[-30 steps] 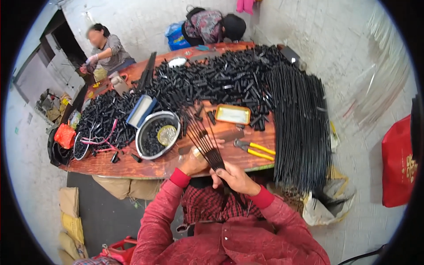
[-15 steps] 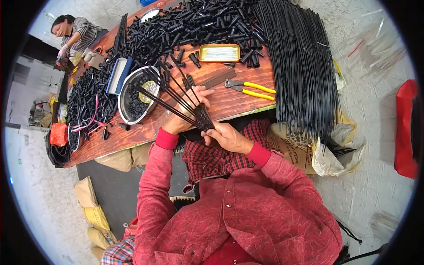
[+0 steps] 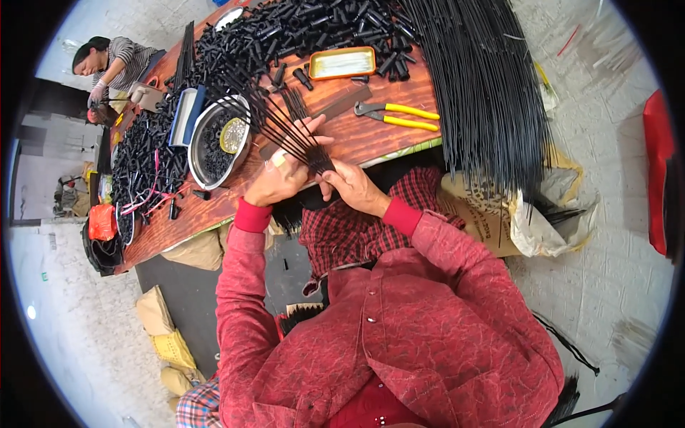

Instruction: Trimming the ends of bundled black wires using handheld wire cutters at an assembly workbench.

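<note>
A fanned bundle of thin black rods point(image 3: 282, 135) is held above the near edge of the table, its gathered end toward me. My right hand point(image 3: 357, 187) is closed on that gathered end, thumb on top. Under the rods, my left hand point(image 3: 282, 177) cradles the bundle, some fingers reaching past its far side; a pale patch sticks to this hand. Left of the hands stands a metal bowl point(image 3: 239, 158) of small black parts, with a round yellow-rimmed dish point(image 3: 232, 135) inside. Pincers point(image 3: 399, 115) with yellow handles lie on the right.
Short black tubular parts point(image 3: 285, 36) are heaped across the table point(image 3: 410, 146). A thick sheaf of long black rods point(image 3: 485, 100) hangs over its right end. An orange-rimmed tray point(image 3: 342, 63) holds thin pale pieces. Another person point(image 3: 118, 64) works at the far left.
Both hands and the black rods have shifted slightly left and up in view. The rods' far ends now spread over the bowl's edge. The whole view has turned a little.
</note>
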Motion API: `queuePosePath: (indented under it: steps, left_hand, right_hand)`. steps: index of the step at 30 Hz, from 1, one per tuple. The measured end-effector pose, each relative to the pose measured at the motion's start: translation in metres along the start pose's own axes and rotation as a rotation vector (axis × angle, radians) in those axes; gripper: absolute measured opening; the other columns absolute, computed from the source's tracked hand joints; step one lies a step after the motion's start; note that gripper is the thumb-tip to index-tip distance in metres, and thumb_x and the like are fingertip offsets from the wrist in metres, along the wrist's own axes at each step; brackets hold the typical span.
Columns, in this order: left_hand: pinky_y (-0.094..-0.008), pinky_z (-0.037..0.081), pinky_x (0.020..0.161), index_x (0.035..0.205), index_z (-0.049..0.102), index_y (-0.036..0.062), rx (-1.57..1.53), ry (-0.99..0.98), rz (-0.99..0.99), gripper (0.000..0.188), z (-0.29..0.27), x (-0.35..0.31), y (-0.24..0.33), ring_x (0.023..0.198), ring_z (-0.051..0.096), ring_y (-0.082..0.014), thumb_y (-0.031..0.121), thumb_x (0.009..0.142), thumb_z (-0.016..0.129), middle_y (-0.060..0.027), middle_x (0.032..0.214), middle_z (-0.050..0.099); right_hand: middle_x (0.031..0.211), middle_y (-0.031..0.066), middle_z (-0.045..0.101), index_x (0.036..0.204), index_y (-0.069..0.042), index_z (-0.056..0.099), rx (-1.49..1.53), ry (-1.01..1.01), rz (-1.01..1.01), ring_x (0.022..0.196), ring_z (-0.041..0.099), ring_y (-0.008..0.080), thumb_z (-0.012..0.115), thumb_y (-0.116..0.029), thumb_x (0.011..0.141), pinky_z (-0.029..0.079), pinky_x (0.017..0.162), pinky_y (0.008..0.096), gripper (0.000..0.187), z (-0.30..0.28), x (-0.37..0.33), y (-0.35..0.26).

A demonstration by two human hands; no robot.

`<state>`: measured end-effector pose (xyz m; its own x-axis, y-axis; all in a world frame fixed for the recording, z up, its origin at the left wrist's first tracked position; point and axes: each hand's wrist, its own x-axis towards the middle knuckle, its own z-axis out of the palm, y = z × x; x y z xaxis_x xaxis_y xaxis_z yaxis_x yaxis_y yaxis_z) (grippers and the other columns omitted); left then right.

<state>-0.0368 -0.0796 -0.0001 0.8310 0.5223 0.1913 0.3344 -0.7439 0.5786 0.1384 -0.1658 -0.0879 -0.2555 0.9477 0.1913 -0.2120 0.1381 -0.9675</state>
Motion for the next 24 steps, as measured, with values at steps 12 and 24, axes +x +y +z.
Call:
queuePosePath:
  steps: [12,24]
  left_hand:
    - [-0.0311,0.050,0.091,0.131,0.050,-0.0015,-0.663,0.019,-0.206,0.037,0.003,-0.002,0.015,0.113,0.058,-0.0173,0.020,0.102,0.055,-0.0123,0.129,0.063]
    - [-0.0439,0.024,0.118,0.093,0.065,0.0029,-0.396,0.066,-0.198,0.016,0.041,-0.005,0.013,0.133,0.049,-0.0282,0.019,0.094,0.063,-0.0066,0.129,0.066]
  right_hand:
    - [0.080,0.0073,0.064,0.108,0.003,0.056,0.051,-0.033,0.023,0.071,0.063,0.0157,0.042,-0.011,0.104,0.053,0.068,0.0287,0.021,0.006,-0.002,-0.002]
    - [0.085,0.0120,0.071,0.111,0.000,0.060,-0.200,-0.033,0.137,0.080,0.071,0.0255,0.046,-0.018,0.103,0.054,0.073,0.0351,0.025,-0.004,-0.037,0.077]
